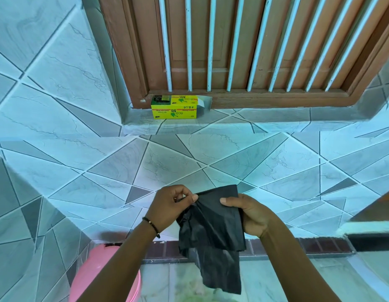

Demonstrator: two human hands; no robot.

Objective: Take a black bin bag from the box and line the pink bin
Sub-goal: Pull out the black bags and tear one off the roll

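Black bin bag [213, 225], thin, matte and creased, hangs partly folded between both hands at about six o'clock in the view. The left hand [167, 205] pinches its top corner between thumb and forefinger, the other fingers curled in; the right hand [250, 214] grips the opposite edge, thumb [227, 201] flat across the front of the film and fingers hidden behind it. From the pinch the plastic fans down in soft folds, one limp tail dropping lower. A dark beaded bracelet [152, 225] circles the left wrist. At seven o'clock, beneath the left forearm, shows the smooth rounded rim of the pink bin [97, 273]. Well apart at twelve o'clock, a yellow cardboard box [175, 107], end flap open, rests on the tiled ledge [243, 120] against a brown wooden frame with pale bars [211, 51].
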